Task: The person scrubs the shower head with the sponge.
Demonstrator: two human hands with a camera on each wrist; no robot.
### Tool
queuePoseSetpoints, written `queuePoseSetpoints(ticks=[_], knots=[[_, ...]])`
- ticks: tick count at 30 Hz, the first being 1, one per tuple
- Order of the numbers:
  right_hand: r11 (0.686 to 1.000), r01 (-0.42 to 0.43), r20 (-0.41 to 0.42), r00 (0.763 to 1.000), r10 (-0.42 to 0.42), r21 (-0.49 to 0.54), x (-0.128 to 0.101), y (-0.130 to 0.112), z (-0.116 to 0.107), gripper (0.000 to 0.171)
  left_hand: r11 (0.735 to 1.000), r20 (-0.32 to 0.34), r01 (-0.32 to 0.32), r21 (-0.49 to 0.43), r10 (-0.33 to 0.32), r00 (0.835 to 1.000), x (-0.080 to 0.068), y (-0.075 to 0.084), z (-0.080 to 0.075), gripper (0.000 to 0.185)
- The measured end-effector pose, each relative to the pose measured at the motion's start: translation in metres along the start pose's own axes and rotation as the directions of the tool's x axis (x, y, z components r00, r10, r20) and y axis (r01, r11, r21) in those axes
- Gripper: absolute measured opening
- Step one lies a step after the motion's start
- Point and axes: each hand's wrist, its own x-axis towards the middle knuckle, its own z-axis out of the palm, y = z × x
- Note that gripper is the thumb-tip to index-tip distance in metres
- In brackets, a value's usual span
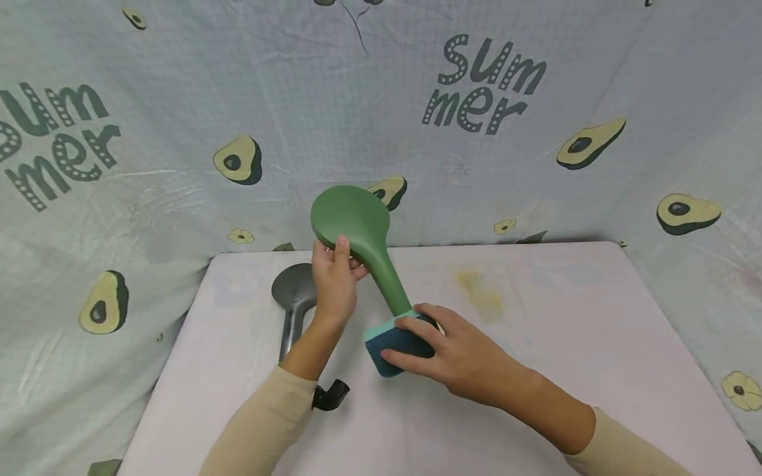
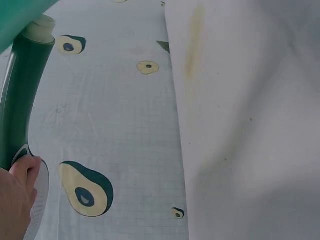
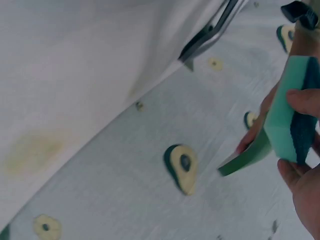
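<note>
A green hand shower [image 1: 351,215] is held up at a slant over the table. My left hand [image 1: 335,281] grips it at the lower edge of its round head, thumb on the smooth back. In the left wrist view, the white spray face [image 2: 41,200] shows beside the fingers, and a pale threaded end [image 2: 41,29] tops the handle [image 2: 22,95]. My right hand [image 1: 455,350] grips a turquoise sponge [image 1: 399,347] with a dark blue scouring side. The sponge overlaps the handle's lower end in the head view.
A grey hand shower [image 1: 294,291] lies on the pinkish-white table [image 1: 565,330], partly hidden behind my left forearm. A black elbow-shaped piece [image 1: 331,395] shows beside my left sleeve. Behind the table hangs a cloth [image 1: 333,119] printed with avocados. A yellowish stain [image 1: 481,294] marks the tabletop.
</note>
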Motion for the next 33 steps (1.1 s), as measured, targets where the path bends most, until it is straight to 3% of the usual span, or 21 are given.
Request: queuePoseSetpoints(ticks=[3, 6, 8, 10, 12, 14, 16, 19, 21, 24, 27, 30, 33], knots=[[0.984, -0.073, -0.009, 0.997, 0.075, 0.164, -0.012, 0.011, 0.001, 0.057, 0.996, -0.016, 0.012, -0.085, -0.013, 1.000, 0.001, 0.005, 0.000, 0.031], [0.920, -0.183, 0.024, 0.982, 0.186, 0.347, -0.026, 0.022, 0.003, 0.040, 0.988, -0.022, 0.025, -0.155, -0.029, 0.999, 0.002, 0.008, -0.001, 0.028], [0.861, -0.245, 0.057, 0.968, 0.245, 0.446, -0.033, 0.027, 0.005, 0.042, 0.983, -0.016, 0.030, -0.184, -0.033, 0.999, 0.002, 0.009, -0.002, 0.028], [0.807, -0.288, 0.088, 0.955, 0.285, 0.515, -0.038, 0.030, 0.006, 0.055, 0.979, -0.013, 0.033, -0.202, -0.036, 0.999, 0.002, 0.009, -0.002, 0.028], [0.784, -0.307, 0.096, 0.948, 0.305, 0.540, -0.039, 0.030, 0.006, 0.068, 0.976, -0.014, 0.036, -0.213, -0.039, 0.999, 0.002, 0.009, -0.001, 0.029], [0.810, -0.300, 0.075, 0.949, 0.306, 0.504, -0.037, 0.029, 0.003, 0.064, 0.977, -0.022, 0.040, -0.211, -0.046, 0.999, 0.002, 0.009, 0.000, 0.030], [0.861, -0.281, 0.041, 0.956, 0.291, 0.424, -0.032, 0.025, -0.002, 0.058, 0.980, -0.039, 0.047, -0.193, -0.055, 0.998, 0.002, 0.009, 0.000, 0.032], [0.950, -0.212, -0.009, 0.975, 0.220, 0.227, -0.020, 0.016, -0.009, 0.057, 0.985, -0.075, 0.059, -0.161, -0.071, 0.995, 0.002, 0.007, 0.000, 0.035], [0.984, -0.150, -0.037, 0.987, 0.154, 0.092, -0.010, 0.009, -0.010, 0.065, 0.987, -0.095, 0.069, -0.143, -0.083, 0.992, 0.002, 0.007, 0.000, 0.036], [0.996, -0.074, -0.069, 0.995, 0.070, -0.050, 0.000, -0.002, -0.008, 0.071, 0.987, -0.106, 0.095, -0.132, -0.109, 0.988, 0.002, 0.006, 0.001, 0.037], [0.997, -0.019, -0.149, 0.989, 0.008, -0.071, 0.001, -0.004, -0.002, 0.056, 0.983, -0.102, 0.130, -0.127, -0.143, 0.984, 0.002, 0.006, 0.002, 0.038], [0.997, 0.026, -0.262, 0.964, -0.043, -0.067, -0.003, 0.000, 0.007, 0.041, 0.979, -0.099, 0.161, -0.127, -0.174, 0.980, 0.002, 0.007, 0.001, 0.039], [0.993, 0.070, -0.363, 0.926, -0.098, -0.090, -0.008, 0.007, 0.017, 0.037, 0.973, -0.093, 0.193, -0.125, -0.205, 0.974, 0.001, 0.008, 0.002, 0.040]])
